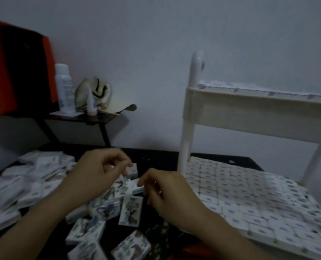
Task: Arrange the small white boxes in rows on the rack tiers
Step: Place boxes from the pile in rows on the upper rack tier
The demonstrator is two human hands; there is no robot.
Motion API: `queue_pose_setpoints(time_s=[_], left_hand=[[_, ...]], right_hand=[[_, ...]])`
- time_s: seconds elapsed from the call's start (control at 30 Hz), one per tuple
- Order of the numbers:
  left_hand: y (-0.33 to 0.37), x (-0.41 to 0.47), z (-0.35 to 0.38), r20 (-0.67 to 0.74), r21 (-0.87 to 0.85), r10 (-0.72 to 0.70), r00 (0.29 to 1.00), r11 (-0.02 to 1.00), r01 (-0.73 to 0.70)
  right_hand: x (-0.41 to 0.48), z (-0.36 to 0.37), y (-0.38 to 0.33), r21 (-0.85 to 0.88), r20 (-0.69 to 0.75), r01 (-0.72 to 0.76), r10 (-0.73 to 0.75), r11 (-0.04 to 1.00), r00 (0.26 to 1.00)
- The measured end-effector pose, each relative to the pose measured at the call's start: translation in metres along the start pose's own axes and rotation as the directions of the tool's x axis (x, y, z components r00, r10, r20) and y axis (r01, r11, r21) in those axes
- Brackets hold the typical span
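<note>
Small white boxes point(34, 182) lie in a loose pile on the dark table at left, and more with printed faces point(130, 211) lie in front of me. A white plastic rack point(185, 145) stands at right. Its lower tier point(249, 196) is packed with boxes in rows, and another row shows along the upper tier point(249, 107). My left hand point(97, 171) is curled above the pile, and its thumb and forefinger pinch a small white box point(133, 170). My right hand point(165, 192) is curled beside it, fingertips at another box point(137, 186); blur hides whether it grips.
Behind the pile, a small dark side table point(92, 119) carries a white bottle point(63, 89), a small dropper bottle point(91, 107) and a beige cap point(103, 96). A red and black object point(15, 68) stands at far left. A plain wall runs behind.
</note>
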State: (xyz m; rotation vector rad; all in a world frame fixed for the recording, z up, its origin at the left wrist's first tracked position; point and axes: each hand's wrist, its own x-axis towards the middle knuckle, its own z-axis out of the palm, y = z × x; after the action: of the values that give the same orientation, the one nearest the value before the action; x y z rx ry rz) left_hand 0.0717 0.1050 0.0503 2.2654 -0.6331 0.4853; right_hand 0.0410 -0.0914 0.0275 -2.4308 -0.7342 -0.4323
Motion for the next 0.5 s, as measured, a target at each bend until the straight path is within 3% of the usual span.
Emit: queue_pose_setpoints(time_s=[0.1, 0.2, 0.3, 0.37, 0.5], left_hand=[[-0.059, -0.023, 0.012, 0.020, 0.105, -0.204, 0.979, 0.974, 0.201], [-0.092, -0.034, 0.014, -0.016, 0.116, -0.303, 0.953, 0.946, 0.302], [-0.106, -0.035, 0.016, -0.015, 0.108, -0.324, 0.946, 0.940, 0.324], [-0.112, -0.032, 0.020, -0.008, 0.073, -0.313, 0.950, 0.947, 0.313], [-0.118, -0.024, 0.027, 0.005, -0.011, -0.283, 0.959, 0.959, 0.283]], right_hand=[[0.025, 0.046, 0.022, -0.313, 0.133, -0.122, 0.171, 0.942, 0.976], [0.055, 0.066, 0.040, -0.541, 0.139, -0.143, 0.255, 0.829, 0.957], [0.078, 0.077, 0.059, -0.620, 0.121, -0.184, 0.325, 0.763, 0.938], [0.086, 0.087, 0.074, -0.680, 0.187, -0.162, 0.383, 0.715, 0.905], [0.090, 0.107, 0.095, -0.654, 0.312, -0.155, 0.450, 0.740, 0.837]])
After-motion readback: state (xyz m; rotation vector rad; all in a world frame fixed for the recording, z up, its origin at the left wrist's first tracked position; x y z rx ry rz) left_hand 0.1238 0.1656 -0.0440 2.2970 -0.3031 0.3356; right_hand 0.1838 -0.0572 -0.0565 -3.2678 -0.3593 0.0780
